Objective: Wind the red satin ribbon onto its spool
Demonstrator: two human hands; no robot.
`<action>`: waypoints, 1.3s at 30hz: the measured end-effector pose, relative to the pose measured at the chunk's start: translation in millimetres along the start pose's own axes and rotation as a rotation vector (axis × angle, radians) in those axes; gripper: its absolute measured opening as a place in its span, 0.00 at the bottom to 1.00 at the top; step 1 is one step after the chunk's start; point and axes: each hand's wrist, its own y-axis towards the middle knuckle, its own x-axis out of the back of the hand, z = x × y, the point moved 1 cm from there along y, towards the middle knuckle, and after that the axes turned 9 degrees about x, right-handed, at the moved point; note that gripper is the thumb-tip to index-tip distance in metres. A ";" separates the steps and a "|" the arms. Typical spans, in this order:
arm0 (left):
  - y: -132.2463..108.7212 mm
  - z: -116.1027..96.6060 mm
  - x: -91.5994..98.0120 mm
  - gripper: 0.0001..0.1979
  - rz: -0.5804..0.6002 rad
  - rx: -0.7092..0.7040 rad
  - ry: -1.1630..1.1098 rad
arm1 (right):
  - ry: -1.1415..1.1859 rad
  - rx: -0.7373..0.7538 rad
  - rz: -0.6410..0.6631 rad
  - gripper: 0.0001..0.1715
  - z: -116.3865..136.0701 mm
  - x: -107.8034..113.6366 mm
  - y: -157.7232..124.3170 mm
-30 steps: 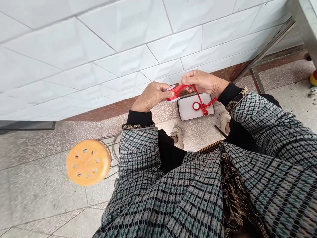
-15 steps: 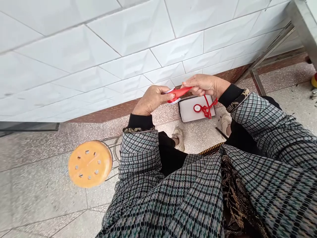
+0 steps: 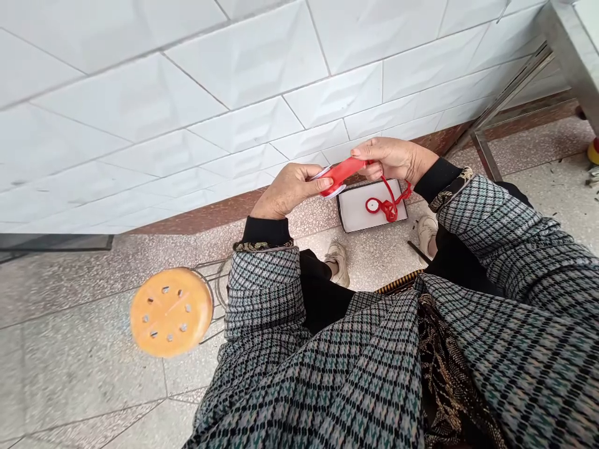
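My left hand is closed on a white-rimmed spool of red ribbon, thumb on the near side. A flat stretch of red ribbon runs from this spool to my right hand, which pinches it between thumb and fingers. From under the right hand the ribbon's narrow tail hangs down. Below lies a shallow white box with a dark rim on the floor. In it sits a smaller red ribbon roll with a white centre, beside a heap of loose red ribbon.
A stool with an orange round seat and wire legs stands at the left. White wall tiles rise in front. A metal table frame is at the upper right. My shoes flank the box.
The ribbon between my hands now lies flatter and broader to the view, the spool tilted a little. My right hand has turned slightly. The hanging ribbon has sagged lower into the box.
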 end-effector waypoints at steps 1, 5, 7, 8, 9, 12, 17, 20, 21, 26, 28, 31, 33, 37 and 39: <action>-0.3 -0.9 -0.5 0.22 -0.005 -0.002 0.000 | 0.014 0.030 -0.038 0.31 0.3 -0.5 0.1; -0.1 -3.4 -4.5 0.25 -0.037 -0.013 -0.036 | 0.083 0.155 -0.152 0.32 0.0 -2.7 1.4; 0.8 -3.8 -7.5 0.27 -0.050 -0.026 -0.068 | 0.122 0.189 -0.159 0.32 1.2 -4.0 0.8; 1.4 -3.8 -9.0 0.28 -0.056 -0.033 -0.083 | 0.138 0.190 -0.154 0.32 2.2 -4.5 -0.1; 2.2 -3.7 -10.2 0.28 -0.062 -0.038 -0.093 | 0.148 0.180 -0.145 0.32 3.4 -4.8 -1.3; 5.4 -2.0 -12.3 0.28 -0.089 -0.046 -0.113 | 0.148 0.133 -0.099 0.30 7.9 -4.0 -6.0; 11.4 3.2 -10.8 0.28 -0.198 -0.039 -0.160 | 0.126 0.138 -0.035 0.29 14.0 -2.7 -11.7; 12.3 3.7 -11.5 0.27 -0.182 -0.032 -0.161 | 0.140 0.205 -0.059 0.33 14.9 -4.9 -12.6; 12.0 3.3 -12.0 0.26 -0.173 -0.028 -0.158 | 0.144 0.213 -0.065 0.34 14.4 -5.7 -12.6; 11.4 1.3 -14.9 0.25 -0.165 -0.025 -0.164 | 0.194 0.229 -0.143 0.30 8.7 -8.1 -13.0; 12.2 1.9 -16.2 0.25 -0.167 -0.029 -0.177 | 0.221 0.238 -0.208 0.27 7.0 -9.9 -13.7; 13.6 3.3 -18.1 0.24 -0.168 -0.022 -0.187 | 0.240 0.205 -0.267 0.23 6.5 -14.0 -14.3; 14.3 4.0 -19.2 0.25 -0.171 -0.014 -0.190 | 0.246 0.191 -0.302 0.22 7.2 -15.6 -13.7; 16.3 6.0 -21.7 0.27 -0.191 -0.029 -0.204 | 0.250 0.220 -0.390 0.22 7.5 -11.4 -9.6; 17.7 7.5 -24.1 0.27 -0.193 -0.050 -0.212 | 0.245 0.231 -0.409 0.23 6.4 -6.8 -6.4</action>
